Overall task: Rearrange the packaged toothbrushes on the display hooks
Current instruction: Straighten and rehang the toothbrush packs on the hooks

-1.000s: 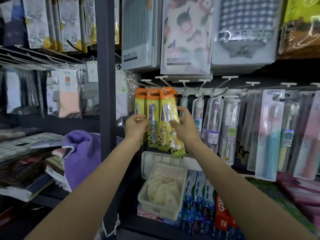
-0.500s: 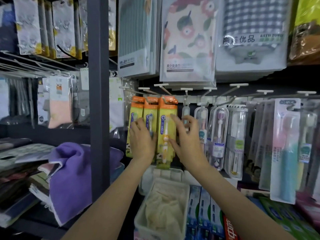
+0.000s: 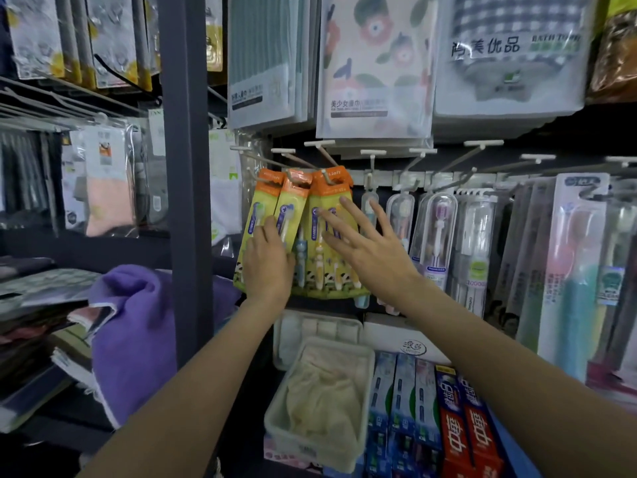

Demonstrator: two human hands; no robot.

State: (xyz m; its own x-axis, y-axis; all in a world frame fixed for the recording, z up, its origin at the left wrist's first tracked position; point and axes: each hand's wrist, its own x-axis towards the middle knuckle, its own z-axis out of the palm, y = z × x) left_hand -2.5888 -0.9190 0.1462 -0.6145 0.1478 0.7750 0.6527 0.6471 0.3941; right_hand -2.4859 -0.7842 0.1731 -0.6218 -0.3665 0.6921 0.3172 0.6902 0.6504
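Observation:
Yellow-and-orange toothbrush packs hang from white display hooks in the middle of the rack. My left hand lies flat against the two left packs, fingers pointing up. My right hand has its fingers spread and straight, touching the right yellow packs. Clear-cased toothbrushes hang on the hooks to the right of them.
A dark upright post stands left of the packs, with a purple towel beside it. Below are a white basket of cloths and toothpaste boxes. Large towel packs hang above; tall toothbrush packs hang at right.
Both hands have let go of the yellow packs and now lie flat on them. The packs, tilted out a second ago, now hang against the rack. The right fingers have spread wider.

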